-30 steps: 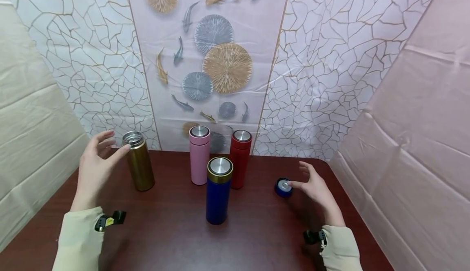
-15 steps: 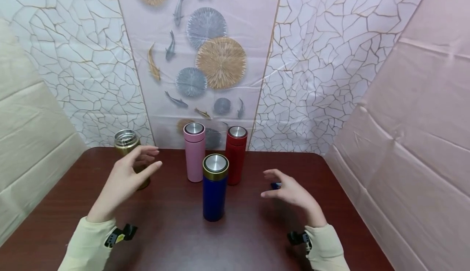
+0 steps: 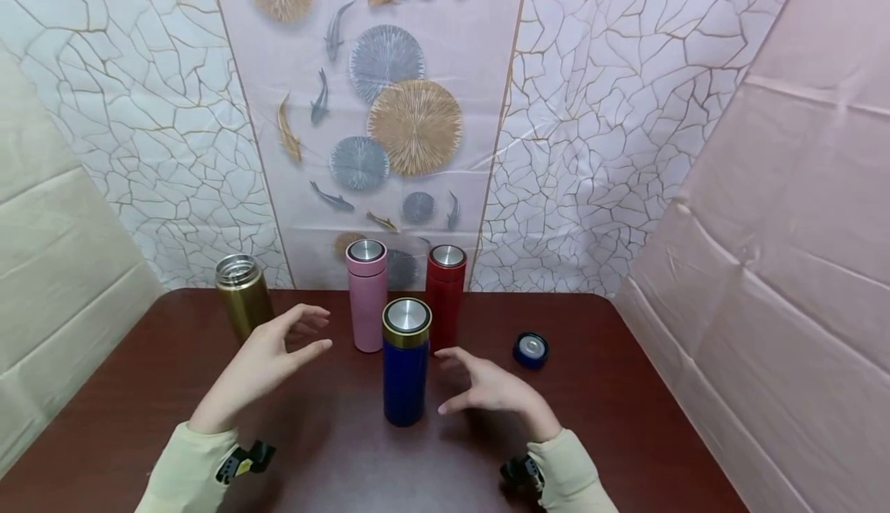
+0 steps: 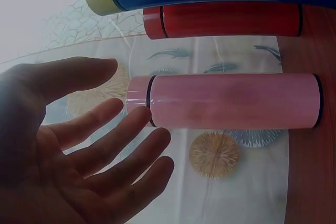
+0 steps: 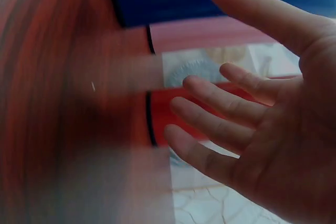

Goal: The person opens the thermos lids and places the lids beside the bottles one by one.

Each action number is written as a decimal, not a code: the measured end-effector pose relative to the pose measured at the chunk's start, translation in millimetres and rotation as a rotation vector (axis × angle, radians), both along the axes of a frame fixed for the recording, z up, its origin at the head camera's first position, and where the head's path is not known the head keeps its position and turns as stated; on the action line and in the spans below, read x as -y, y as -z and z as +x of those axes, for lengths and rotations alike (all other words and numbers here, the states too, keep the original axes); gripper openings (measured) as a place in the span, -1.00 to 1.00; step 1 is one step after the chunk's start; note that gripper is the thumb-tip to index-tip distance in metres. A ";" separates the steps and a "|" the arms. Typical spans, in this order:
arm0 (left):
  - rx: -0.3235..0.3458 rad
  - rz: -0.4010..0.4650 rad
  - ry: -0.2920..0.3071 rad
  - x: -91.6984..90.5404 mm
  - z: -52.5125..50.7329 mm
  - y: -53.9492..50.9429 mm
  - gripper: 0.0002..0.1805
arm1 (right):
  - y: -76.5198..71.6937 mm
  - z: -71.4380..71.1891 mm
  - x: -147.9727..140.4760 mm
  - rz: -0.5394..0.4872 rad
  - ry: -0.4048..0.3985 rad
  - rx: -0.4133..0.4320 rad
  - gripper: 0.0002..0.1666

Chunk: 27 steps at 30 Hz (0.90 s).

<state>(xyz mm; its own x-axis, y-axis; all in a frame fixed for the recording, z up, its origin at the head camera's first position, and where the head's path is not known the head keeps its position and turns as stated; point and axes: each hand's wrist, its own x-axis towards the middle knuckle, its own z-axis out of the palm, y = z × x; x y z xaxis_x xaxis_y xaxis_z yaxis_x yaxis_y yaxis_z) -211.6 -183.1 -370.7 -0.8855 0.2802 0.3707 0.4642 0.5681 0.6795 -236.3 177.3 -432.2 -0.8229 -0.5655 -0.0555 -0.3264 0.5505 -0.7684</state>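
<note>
Head view, clock centred on blue bottle [image 3: 405, 382]: upright mid-counter [image 3: 334, 467], gold-rimmed cap on, steel top. Left hand [image 3: 274, 355] at 9 o'clock, fingers spread wide, thumb well apart, palm turned toward the bottle. Right hand [image 3: 495, 388] between 3 and 4 o'clock, nearer in, fingers also wide, gap visible to blue bottle. Pink bottle [image 3: 367, 304] upright at 11, red bottle [image 3: 446, 297] upright at 1, both capped. Gold bottle [image 3: 246, 304] at 10, uncapped, base hidden behind left hand. Loose blue cap [image 3: 531, 351] at 3, farther out, inner side up. Right wrist view: fingers overlap red bottle, contact unclear. Fish-print backdrop [image 3: 466, 57] at 12.
</note>
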 end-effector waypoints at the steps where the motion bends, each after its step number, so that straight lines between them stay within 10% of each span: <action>1: 0.006 -0.005 -0.004 0.7 0.3 1.5 -0.63 | 1.8 0.0 4.0 0.004 -0.010 0.006 -0.02; 27: 0.085 -0.075 -0.069 28.8 -3.1 -3.3 -0.42 | 22.2 -4.0 51.6 -0.176 0.010 0.095 0.08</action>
<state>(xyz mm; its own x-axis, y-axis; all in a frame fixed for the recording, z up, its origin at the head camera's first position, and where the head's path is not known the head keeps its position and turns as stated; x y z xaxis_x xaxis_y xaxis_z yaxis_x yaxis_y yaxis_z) -214.7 -212.0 -367.5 -0.9309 0.2417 0.2740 0.3650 0.6478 0.6687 -240.3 125.7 -454.4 -0.8242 -0.5652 -0.0338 -0.2435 0.4077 -0.8801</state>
